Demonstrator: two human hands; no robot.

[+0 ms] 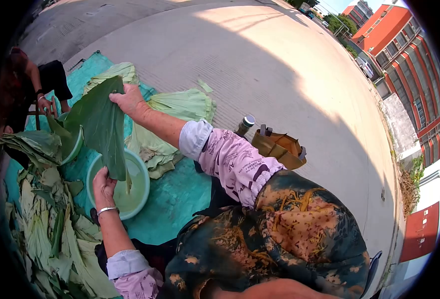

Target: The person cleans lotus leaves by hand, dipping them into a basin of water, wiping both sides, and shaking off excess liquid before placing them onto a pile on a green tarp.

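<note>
Outdoor pavement, teal tarp (180,199). Leaf (100,124) held taut just above basin (146,182). Left hand (103,184) and right hand (127,99) have fingers clamped on opposite ends. Judgement: keep tension even, or it may tear.

Paved street (259,65) beside red buildings (409,55)

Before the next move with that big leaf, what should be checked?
1. Grip of left hand on the leaf, lower end: ok.
2. Grip of right hand on its upper end: ok.
3. Lower tip over the basin: ok.
4. Leaf free of tears: cannot tell.
5. Other person's hand apart from the leaf: ok.
</note>
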